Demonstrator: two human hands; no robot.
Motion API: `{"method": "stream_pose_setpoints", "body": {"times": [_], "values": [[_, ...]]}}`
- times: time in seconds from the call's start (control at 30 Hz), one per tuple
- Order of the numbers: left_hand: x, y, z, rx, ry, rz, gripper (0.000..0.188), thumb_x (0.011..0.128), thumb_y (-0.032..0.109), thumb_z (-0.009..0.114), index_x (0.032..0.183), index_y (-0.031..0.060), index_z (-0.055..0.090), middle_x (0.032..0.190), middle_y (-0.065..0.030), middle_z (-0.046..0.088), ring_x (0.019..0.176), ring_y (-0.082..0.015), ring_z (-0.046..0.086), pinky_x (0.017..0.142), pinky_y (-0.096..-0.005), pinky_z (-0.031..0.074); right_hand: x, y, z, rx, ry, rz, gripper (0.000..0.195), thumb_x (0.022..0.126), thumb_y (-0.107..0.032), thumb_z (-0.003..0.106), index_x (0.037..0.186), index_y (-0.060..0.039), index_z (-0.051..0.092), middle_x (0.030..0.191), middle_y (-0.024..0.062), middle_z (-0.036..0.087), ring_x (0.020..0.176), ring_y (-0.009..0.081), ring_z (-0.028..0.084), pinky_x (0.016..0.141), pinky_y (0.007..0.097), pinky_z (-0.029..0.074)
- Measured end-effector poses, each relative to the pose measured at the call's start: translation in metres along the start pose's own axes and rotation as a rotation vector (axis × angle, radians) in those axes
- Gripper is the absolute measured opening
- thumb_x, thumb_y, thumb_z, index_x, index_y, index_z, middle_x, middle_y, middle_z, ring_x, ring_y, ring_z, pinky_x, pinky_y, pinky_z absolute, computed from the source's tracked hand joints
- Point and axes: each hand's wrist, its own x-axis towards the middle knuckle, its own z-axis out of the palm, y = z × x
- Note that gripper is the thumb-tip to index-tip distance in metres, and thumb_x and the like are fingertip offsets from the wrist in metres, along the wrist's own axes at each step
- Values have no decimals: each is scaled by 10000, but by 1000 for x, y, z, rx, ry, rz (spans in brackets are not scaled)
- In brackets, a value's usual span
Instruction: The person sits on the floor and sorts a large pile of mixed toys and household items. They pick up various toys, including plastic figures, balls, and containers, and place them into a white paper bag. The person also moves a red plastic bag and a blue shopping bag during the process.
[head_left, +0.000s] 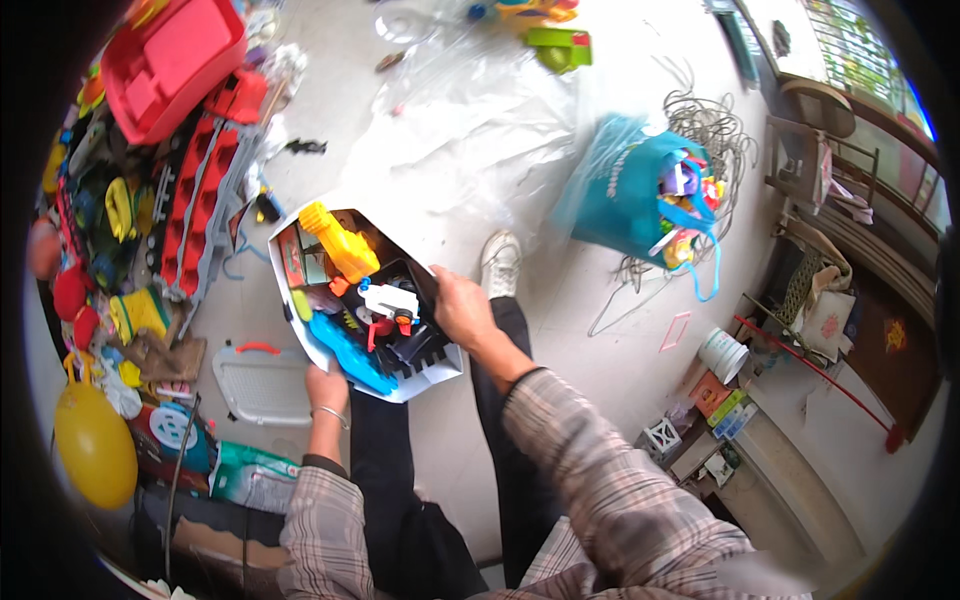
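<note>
Both of my hands hold a white box (442, 367) filled with toys in front of my legs. My left hand (327, 388) grips its near left rim, and my right hand (465, 306) grips the right rim, fingers partly hidden behind the wall. Inside, a yellow plastic toy (341, 244) leans up at the far side. A white toy vehicle (391, 301) lies near the middle, above dark pieces. Along the near left wall rests a long blue plastic piece (349, 352). The box's bottom is hidden by its contents.
A heap of toys with a red plastic tub (176, 64) lies left, near a yellow balloon (94, 442). Ahead spreads clear plastic sheeting (465, 127). A teal bag of toys (619, 195) stands right, beside tangled wire hangers (705, 127). A grey lid (259, 382) lies by my left hand.
</note>
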Motion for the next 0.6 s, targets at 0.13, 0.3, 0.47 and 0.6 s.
{"method": "stream_pose_setpoints", "body": {"times": [0.13, 0.3, 0.47, 0.6], "values": [[3, 29, 20, 181, 80, -87, 236, 915, 135, 595, 955, -88, 661, 873, -253, 694, 865, -376, 688, 750, -434, 495, 26, 25, 3, 13, 47, -70, 264, 807, 0, 501, 1059, -37, 571, 866, 205, 637, 864, 411, 619, 760, 506, 489], [-71, 85, 22, 29, 13, 46, 200, 922, 41, 525, 1035, -71, 647, 936, -199, 700, 909, -273, 668, 815, -408, 488, -2, 26, -80, 95, 84, -189, 258, 804, -1, 513, 1054, -40, 560, 799, 190, 596, 817, 406, 603, 714, 501, 478], [-96, 112, 37, -60, 25, 76, 235, 930, 33, 510, 1117, -42, 631, 1008, -143, 693, 957, -228, 631, 876, -376, 475, -4, 17, -161, 93, 116, -188, 265, 802, -9, 530, 1064, -40, 561, 832, 173, 602, 834, 385, 607, 718, 477, 498], [-82, 171, 63, -81, 64, 48, 223, 932, 57, 538, 1100, -49, 639, 995, -132, 698, 923, -213, 631, 847, -372, 482, 36, 23, -207, 39, 136, -201, 238, 802, -12, 536, 1034, -51, 568, 840, 162, 614, 834, 377, 610, 722, 469, 509]]}}
